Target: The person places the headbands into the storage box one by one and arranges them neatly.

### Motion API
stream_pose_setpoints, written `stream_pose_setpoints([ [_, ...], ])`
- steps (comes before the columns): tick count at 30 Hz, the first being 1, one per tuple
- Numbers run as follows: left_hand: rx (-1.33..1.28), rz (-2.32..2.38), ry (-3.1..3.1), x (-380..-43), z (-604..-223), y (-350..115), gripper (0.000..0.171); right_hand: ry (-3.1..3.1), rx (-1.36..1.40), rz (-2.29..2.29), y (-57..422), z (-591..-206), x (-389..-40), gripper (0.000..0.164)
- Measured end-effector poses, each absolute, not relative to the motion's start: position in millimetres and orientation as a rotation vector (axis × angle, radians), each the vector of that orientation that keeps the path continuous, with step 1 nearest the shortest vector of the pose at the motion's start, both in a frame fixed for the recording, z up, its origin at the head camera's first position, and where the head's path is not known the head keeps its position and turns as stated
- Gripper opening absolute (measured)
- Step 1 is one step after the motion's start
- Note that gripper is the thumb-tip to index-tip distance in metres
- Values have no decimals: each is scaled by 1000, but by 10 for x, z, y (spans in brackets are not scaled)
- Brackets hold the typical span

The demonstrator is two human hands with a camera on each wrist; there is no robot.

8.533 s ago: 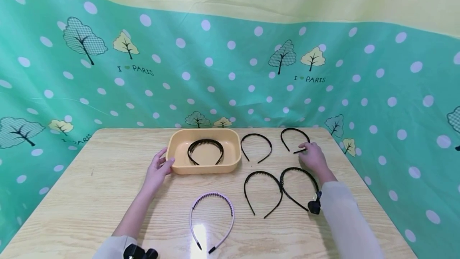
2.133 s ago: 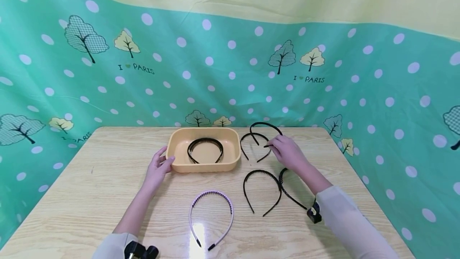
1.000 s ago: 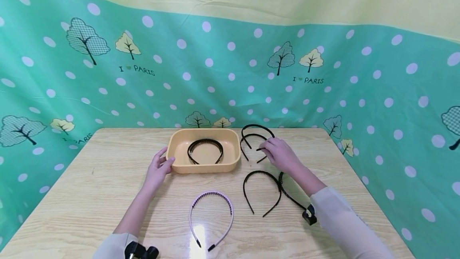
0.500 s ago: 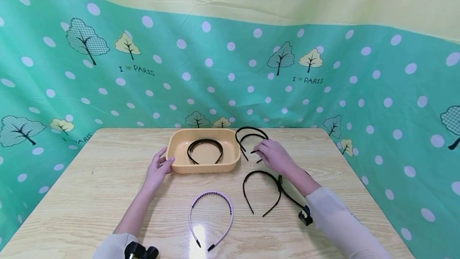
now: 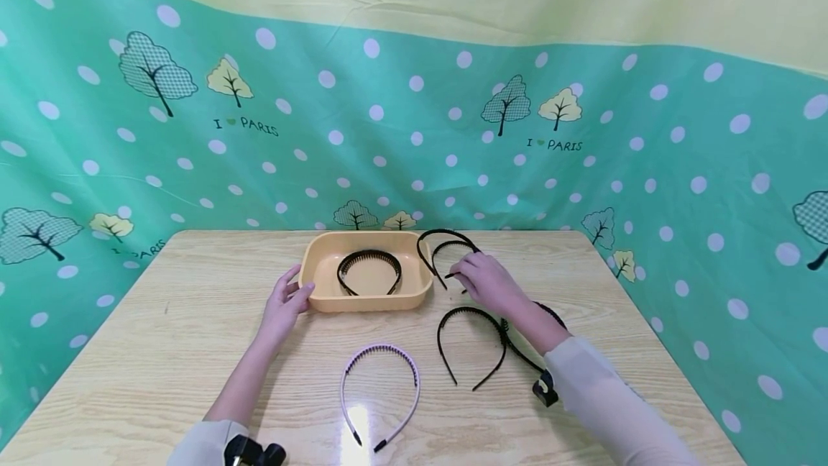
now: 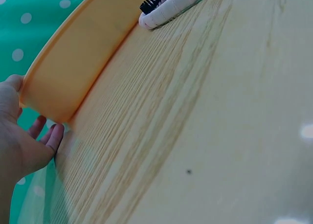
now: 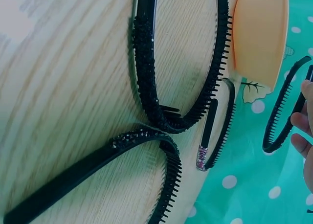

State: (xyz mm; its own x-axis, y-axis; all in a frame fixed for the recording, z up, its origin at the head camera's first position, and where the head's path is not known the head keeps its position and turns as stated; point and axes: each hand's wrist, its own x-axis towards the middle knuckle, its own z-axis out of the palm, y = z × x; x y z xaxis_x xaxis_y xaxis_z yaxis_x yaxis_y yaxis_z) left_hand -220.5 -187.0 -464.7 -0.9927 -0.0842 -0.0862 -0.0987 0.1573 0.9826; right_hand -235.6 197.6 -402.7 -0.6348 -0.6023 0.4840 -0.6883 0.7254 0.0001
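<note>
A tan plastic box [image 5: 362, 304] stands near the back of the table, with black toothed headbands [image 5: 369, 254] lying inside. My left hand [image 5: 282, 302] holds its left end, thumb at the front corner and fingers along the outer side; the left wrist view shows that hand [image 6: 22, 136] at the box's wall [image 6: 73, 62]. My right hand [image 5: 488, 282] pinches one leg of a black headband [image 5: 446, 230], raised in the right wrist view, its arc overlapping the box's right rim in the head view. Below it another black headband [image 5: 456, 241] lies on the table, partly hidden by the hand.
In front of the box lies a lilac headband [image 5: 382, 347] with black teeth and tips. Two black headbands, one on the left [image 5: 468, 309] and one under my right forearm [image 5: 550, 310], touch side by side. A polka-dot cloth [image 5: 414, 121] hangs behind the wooden table [image 5: 162, 351].
My right hand took the black headband from the back right of the table and carried it left to the box's right rim, slowing lately. My left hand has stayed on the box.
</note>
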Motion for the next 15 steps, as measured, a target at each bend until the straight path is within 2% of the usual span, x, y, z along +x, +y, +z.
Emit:
stream_pose_setpoints([
  [15,-191,2036,2356,-2217,-4651,-1872,63,-2441,1016,245,1916,-4042,-2381,10],
])
